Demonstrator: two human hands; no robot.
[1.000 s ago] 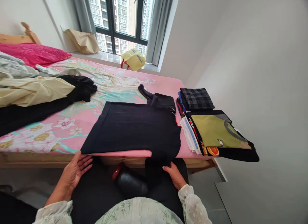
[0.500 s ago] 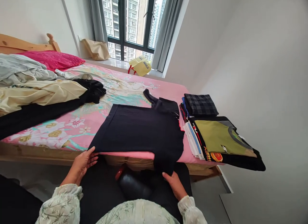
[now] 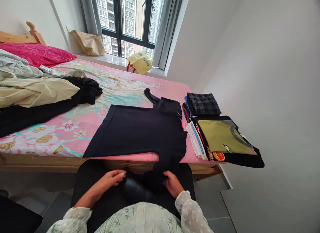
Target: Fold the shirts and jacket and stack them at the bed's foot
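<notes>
A dark navy shirt point(image 3: 135, 129) lies spread flat on the bed, its hem to the left and its collar to the right. One short sleeve hangs over the bed's front edge, and my right hand point(image 3: 173, 184) pinches the end of it. My left hand point(image 3: 110, 180) is in the air above my lap, off the cloth, fingers stretched out and holding nothing. Below it, a dark rounded object point(image 3: 137, 189) sits on my lap, partly hidden; its kind is unclear.
Folded clothes stand at the bed's right end: an olive T-shirt point(image 3: 220, 134) on top of one stack, a dark checked garment point(image 3: 203, 103) on another. Loose clothes point(image 3: 37, 91) lie heaped at the left near a magenta pillow point(image 3: 40, 54). Bags rest on the windowsill.
My left hand has left the shirt's hem corner and moved right, towards my lap. My right hand stays at the sleeve. The view has shifted slightly.
</notes>
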